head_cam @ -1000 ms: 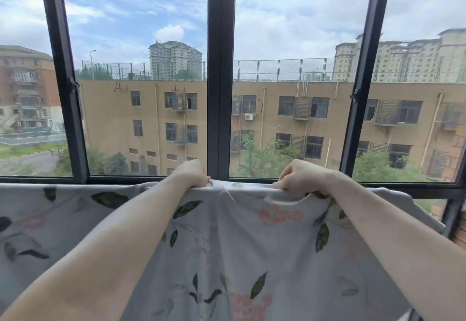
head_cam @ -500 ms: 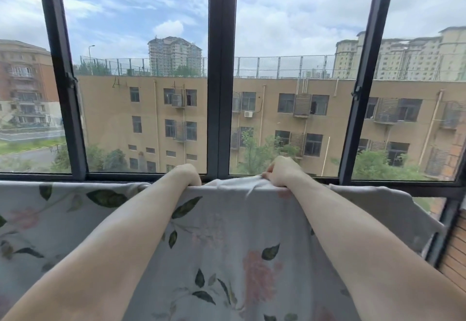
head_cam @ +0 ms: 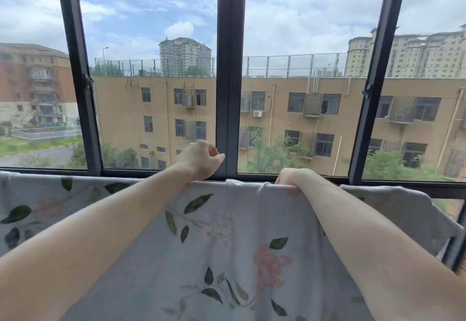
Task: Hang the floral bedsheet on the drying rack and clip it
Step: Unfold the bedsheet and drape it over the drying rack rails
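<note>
Your floral bedsheet hangs draped across the frame below the window frame. Your right hand curls over the sheet's top edge and grips it. Your left hand is raised just above that edge, fingers curled, holding nothing you can see

Right hand grips bedsheet; left hand hovers above.

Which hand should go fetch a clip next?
Left, probably. The left hand is lifted clear of the floral bedsheet with nothing in its grip, while the right hand curls over the sheet's top edge, holding it in place.
</note>
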### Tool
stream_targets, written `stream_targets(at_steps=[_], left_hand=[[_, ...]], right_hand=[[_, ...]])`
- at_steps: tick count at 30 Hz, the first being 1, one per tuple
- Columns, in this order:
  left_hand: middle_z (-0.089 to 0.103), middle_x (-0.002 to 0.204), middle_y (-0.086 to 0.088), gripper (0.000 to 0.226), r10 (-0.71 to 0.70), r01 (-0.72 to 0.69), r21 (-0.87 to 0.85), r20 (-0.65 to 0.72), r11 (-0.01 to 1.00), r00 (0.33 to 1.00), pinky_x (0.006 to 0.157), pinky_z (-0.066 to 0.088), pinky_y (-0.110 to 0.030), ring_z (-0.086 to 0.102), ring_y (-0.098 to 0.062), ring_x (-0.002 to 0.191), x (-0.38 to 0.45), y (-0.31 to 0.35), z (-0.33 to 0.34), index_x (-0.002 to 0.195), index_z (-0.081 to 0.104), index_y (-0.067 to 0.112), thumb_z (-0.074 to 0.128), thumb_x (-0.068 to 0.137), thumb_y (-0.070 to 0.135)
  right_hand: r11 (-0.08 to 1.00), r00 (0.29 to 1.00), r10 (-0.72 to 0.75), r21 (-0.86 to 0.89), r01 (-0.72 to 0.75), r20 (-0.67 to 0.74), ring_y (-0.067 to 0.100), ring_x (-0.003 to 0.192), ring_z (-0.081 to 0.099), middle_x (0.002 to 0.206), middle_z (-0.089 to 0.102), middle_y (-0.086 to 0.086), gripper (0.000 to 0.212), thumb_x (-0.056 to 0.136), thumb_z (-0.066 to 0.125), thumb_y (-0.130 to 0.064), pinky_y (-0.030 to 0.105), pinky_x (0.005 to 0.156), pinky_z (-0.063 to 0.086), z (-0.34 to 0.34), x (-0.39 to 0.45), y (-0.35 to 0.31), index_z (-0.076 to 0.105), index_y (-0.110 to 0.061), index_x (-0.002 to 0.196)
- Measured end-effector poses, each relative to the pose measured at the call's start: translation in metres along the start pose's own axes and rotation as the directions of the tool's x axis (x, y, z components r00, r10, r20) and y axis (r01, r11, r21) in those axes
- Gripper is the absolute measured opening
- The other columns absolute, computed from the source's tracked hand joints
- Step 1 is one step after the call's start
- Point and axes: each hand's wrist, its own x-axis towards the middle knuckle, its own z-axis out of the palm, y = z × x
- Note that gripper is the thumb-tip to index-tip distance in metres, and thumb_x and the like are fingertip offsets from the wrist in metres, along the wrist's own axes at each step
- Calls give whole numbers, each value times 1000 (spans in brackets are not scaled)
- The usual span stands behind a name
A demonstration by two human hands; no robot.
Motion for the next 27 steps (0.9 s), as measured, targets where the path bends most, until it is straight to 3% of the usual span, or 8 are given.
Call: stream_targets(at_steps=[4,7,10,12,15,18,20,27], left_hand=[[64,73,0,50,67,-102,167,203,981,977,63,43,-32,60,-18,71,-46,-3,-18,68,57,22,46,104,56],[67,84,2,46,51,-118,212,298,970,953,68,43,-33,62,-18,81,-57,-17,-24,81,62,27,40,105,59],[66,98,4,36,75,-137,227,260,964,963,78,44,-36,60,-20,92,-55,-27,-25,97,63,32,39,105,58],[62,102,4,32,86,-144,246,232,958,969,83,45,-38,57,-21,97,-55,-29,-25,104,60,33,39,105,58],[61,106,5,35,89,-137,248,198,959,976,87,45,-39,56,-20,100,-55,-32,-24,112,61,32,38,105,58],[65,105,2,35,97,-153,297,192,943,976,83,44,-39,57,-21,97,-58,-34,-22,103,60,29,35,107,54],[65,100,0,38,111,-174,322,204,931,973,80,42,-38,58,-21,92,-61,-36,-21,97,61,28,33,109,49],[63,92,5,36,67,-140,323,228,936,971,76,47,-38,60,-18,85,-68,-56,-35,94,56,39,28,108,57]], right_hand=[[983,996,-72,163,79,-50,18,84,70,91,75,-1,12,81,73,-29,30,74,57,-5,-8,10,80,-21,89],[888,950,-130,393,238,-283,12,78,71,89,77,-3,12,90,74,-30,26,67,58,-15,-18,12,80,-21,93],[761,890,-211,503,409,-404,16,79,76,90,79,0,17,94,74,-30,28,75,63,-25,-43,3,80,-15,98],[744,855,-301,457,487,-422,18,80,77,87,79,-6,19,96,71,-37,34,80,63,-25,-65,-5,80,-20,92],[757,838,-357,398,519,-413,21,72,73,93,76,-7,26,97,66,-46,35,62,61,-13,-93,-10,78,-24,96],[816,806,-404,228,531,-433,14,94,68,101,72,-10,29,98,60,-51,31,82,54,10,-103,-8,76,-27,105],[852,794,-403,129,507,-456,14,91,63,92,69,-11,32,100,54,-53,32,79,47,24,-107,-8,73,-27,103],[900,768,-339,51,433,-543,22,68,58,66,61,1,61,104,30,-62,37,62,37,36,-106,-19,47,-17,67]])
